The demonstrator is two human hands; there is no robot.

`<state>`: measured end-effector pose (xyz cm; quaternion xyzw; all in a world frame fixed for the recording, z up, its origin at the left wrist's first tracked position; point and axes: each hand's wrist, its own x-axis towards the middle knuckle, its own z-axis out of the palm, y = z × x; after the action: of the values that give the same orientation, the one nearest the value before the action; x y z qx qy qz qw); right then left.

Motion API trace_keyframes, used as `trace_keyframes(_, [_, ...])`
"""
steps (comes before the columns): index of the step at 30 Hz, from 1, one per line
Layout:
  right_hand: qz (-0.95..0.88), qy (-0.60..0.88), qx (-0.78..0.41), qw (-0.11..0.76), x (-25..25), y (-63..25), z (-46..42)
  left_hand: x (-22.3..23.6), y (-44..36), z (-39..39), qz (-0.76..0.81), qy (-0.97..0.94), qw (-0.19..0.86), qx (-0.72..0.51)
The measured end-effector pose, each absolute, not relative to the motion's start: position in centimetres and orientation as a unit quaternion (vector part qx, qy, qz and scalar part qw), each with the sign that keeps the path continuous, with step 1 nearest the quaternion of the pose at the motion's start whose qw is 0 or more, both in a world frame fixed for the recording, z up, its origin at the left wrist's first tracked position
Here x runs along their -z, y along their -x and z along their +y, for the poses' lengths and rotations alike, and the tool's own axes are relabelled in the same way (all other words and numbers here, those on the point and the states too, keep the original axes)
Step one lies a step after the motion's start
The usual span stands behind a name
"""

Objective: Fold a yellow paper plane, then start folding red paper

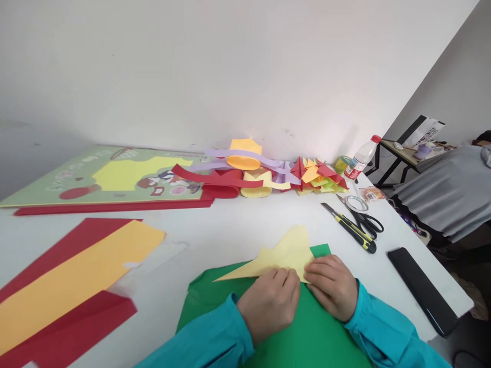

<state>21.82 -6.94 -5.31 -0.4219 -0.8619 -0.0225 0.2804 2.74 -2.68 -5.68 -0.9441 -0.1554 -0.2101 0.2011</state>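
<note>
A pale yellow sheet of folded paper (282, 253) with pointed corners is between my hands, over a large green sheet (307, 327). My left hand (272, 301) is closed on its lower edge, fingers curled and pressed together. My right hand (332, 283) pinches the paper's right side, with the thumb beneath and the fingers on top. The fingertips hide part of the lower edge. One corner of the yellow paper points left and another rises toward the wall.
On the left, orange paper (84, 278) lies over red paper (92, 324). Folded paper shapes (320, 176) and curled strips line the wall. To the right are a utility knife (351, 230), scissors (364, 220), tape (356, 203), a bottle (362, 158) and a black case (422, 289).
</note>
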Motion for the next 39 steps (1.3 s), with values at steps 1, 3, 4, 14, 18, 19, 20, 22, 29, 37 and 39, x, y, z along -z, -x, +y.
trace_keyframes(1, [-0.864, 0.415, 0.028, 0.283, 5.3, -21.7, -6.9, 5.7, -2.8, -2.7, -0.16, 0.943, 0.199, 0.213])
trace_keyframes(3, [-0.868, 0.401, 0.034, 0.292, 5.2, -21.6, -6.9, 5.7, -2.8, -2.9, -0.166, 0.941, 0.196, 0.22])
trace_keyframes(4, [-0.869, 0.396, 0.035, 0.294, 5.2, -21.6, -7.0, 5.7, -2.9, -3.0, -0.167, 0.94, 0.194, 0.224])
trace_keyframes(14, [-0.848, 0.433, -0.067, 0.299, 5.4, -22.3, -7.4, 6.9, -1.9, -4.4, -0.189, 0.951, 0.147, 0.194])
trace_keyframes(18, [-0.833, 0.445, -0.098, 0.314, 5.3, -22.4, -7.2, 6.9, -1.5, -4.5, -0.196, 0.959, 0.102, 0.179])
trace_keyframes(19, [-0.832, 0.446, -0.109, 0.313, 5.2, -22.5, -7.1, 6.9, -1.5, -4.5, -0.193, 0.96, 0.1, 0.177])
trace_keyframes(20, [-0.831, 0.446, -0.119, 0.311, 5.2, -22.5, -7.1, 6.9, -1.5, -4.5, -0.192, 0.96, 0.102, 0.177])
trace_keyframes(22, [-0.826, 0.454, -0.137, 0.306, 5.1, -22.6, -7.0, 6.9, -1.5, -4.4, -0.195, 0.958, 0.106, 0.18])
trace_keyframes(29, [-0.769, 0.527, -0.197, 0.303, 5.1, -21.9, -6.9, 6.7, -1.7, -4.5, -0.197, 0.954, 0.119, 0.191])
trace_keyframes(37, [-0.721, 0.574, -0.236, 0.307, 5.2, -21.7, -6.6, 6.7, -1.7, -4.4, -0.184, 0.957, 0.123, 0.19])
trace_keyframes(39, [-0.722, 0.577, -0.241, 0.296, 5.1, -21.7, -6.5, 6.8, -1.6, -4.4, -0.183, 0.958, 0.124, 0.184])
